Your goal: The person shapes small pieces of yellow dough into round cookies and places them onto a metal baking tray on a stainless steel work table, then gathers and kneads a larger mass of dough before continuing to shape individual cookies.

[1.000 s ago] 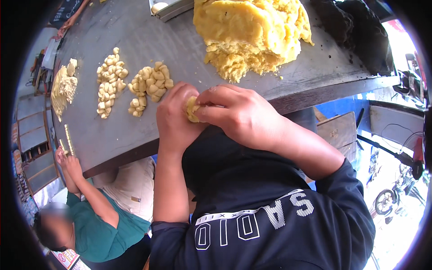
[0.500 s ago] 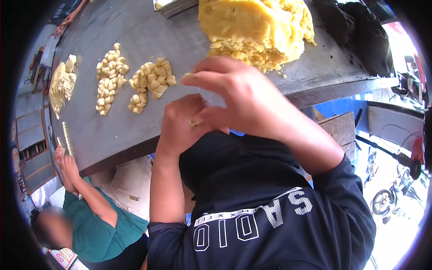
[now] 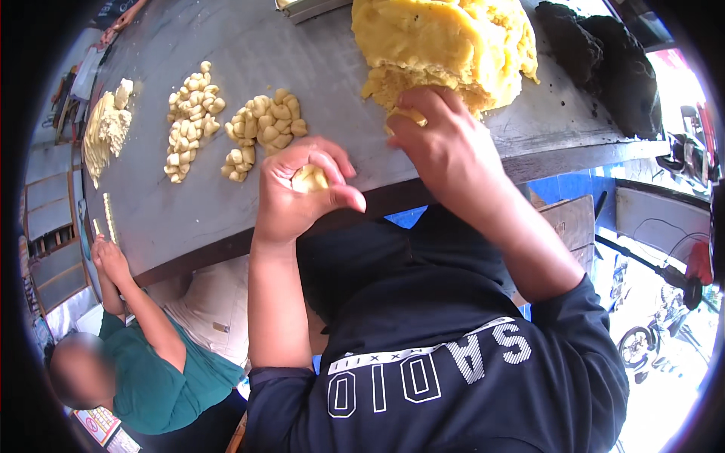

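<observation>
A pale piece of dough (image 3: pixel 310 179) rests in the cupped palm of my left hand (image 3: pixel 281 198), fingers curled round it and thumb sticking out to the right. My right hand (image 3: pixel 447 140) is at the near edge of a big yellow mound of paste (image 3: pixel 445 38). Between its thumb and fingers is a small lump of yellow paste (image 3: pixel 408 116). Just beyond my left hand sits a pile of small pale dough pieces (image 3: pixel 272 121), and left of it a second pile of dough pieces (image 3: pixel 192 124).
Larger dough (image 3: pixel 109 128) lies on the grey table (image 3: pixel 226 219) at far left. A co-worker in green (image 3: pixel 166 377) holds thin dough strips (image 3: pixel 110 219) at the table's left edge. Dark lumps (image 3: pixel 619 68) stand at the right, and a metal tray (image 3: pixel 317 7) at the back.
My hands have come apart. The right one has moved away to the right, to the yellow mound; the left has turned palm up, showing the dough in it.
</observation>
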Demonstrator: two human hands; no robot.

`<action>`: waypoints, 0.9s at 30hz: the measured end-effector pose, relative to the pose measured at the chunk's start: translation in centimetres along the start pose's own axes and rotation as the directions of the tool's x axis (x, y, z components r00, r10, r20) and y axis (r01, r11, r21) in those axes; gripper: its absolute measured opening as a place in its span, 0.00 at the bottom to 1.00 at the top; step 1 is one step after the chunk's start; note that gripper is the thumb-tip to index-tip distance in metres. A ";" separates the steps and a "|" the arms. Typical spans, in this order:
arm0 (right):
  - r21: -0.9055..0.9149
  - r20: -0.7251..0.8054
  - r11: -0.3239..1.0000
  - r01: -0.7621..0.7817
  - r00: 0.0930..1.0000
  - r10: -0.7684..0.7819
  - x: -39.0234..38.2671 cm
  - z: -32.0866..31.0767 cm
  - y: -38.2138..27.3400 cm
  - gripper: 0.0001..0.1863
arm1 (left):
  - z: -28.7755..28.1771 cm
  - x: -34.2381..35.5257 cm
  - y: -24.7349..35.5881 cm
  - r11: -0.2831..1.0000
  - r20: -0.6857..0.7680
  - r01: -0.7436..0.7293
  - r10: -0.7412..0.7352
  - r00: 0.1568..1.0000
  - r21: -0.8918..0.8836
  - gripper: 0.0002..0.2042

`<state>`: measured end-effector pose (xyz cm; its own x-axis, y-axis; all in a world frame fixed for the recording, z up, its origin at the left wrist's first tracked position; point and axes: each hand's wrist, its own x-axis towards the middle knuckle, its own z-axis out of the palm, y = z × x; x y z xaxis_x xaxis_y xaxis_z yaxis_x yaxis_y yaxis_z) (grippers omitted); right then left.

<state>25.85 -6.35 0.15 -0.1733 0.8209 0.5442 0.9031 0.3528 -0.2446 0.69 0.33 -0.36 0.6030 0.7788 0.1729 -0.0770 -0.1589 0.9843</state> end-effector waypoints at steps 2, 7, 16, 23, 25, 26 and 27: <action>-0.017 0.066 1.000 -0.027 0.997 0.028 0.1 -0.7 -0.9 0.02 | 0.1 -0.2 0.1 0.992 -0.035 0.120 -0.121 0.992 -0.048 0.23; -0.111 0.145 0.993 0.035 0.989 -0.018 2.5 0.0 -0.7 0.05 | -0.3 -0.7 -0.9 0.998 -0.117 0.013 -0.020 0.993 -0.063 0.22; 0.028 0.158 0.995 0.100 0.982 -0.103 0.2 -1.7 -0.3 0.05 | 0.5 -0.8 2.6 0.662 0.026 -0.091 0.107 0.994 0.744 0.18; -0.052 0.061 0.999 -0.012 0.998 0.015 -0.1 -0.4 0.8 0.06 | 0.4 -0.6 -0.3 0.748 0.009 -0.131 0.165 0.986 0.651 0.32; -0.170 0.002 0.985 -0.028 1.000 0.029 0.8 1.3 0.3 0.07 | 0.5 -0.3 -0.4 0.711 0.035 -0.141 0.161 0.986 0.689 0.32; -0.169 0.004 0.985 -0.034 0.999 0.035 0.8 1.4 0.2 0.07 | 0.5 -0.3 -0.4 0.670 0.053 -0.148 0.160 0.986 0.727 0.31; -0.201 0.110 0.980 0.013 0.994 0.009 0.8 1.2 0.1 0.06 | 0.3 -0.3 -0.2 0.672 0.057 -0.148 0.156 0.986 0.726 0.31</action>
<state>25.34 -5.11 -0.41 -0.2071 0.8684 0.4505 0.9612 0.2663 -0.0714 0.72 -0.07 -0.59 0.6282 0.7084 0.3218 0.4350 -0.6627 0.6096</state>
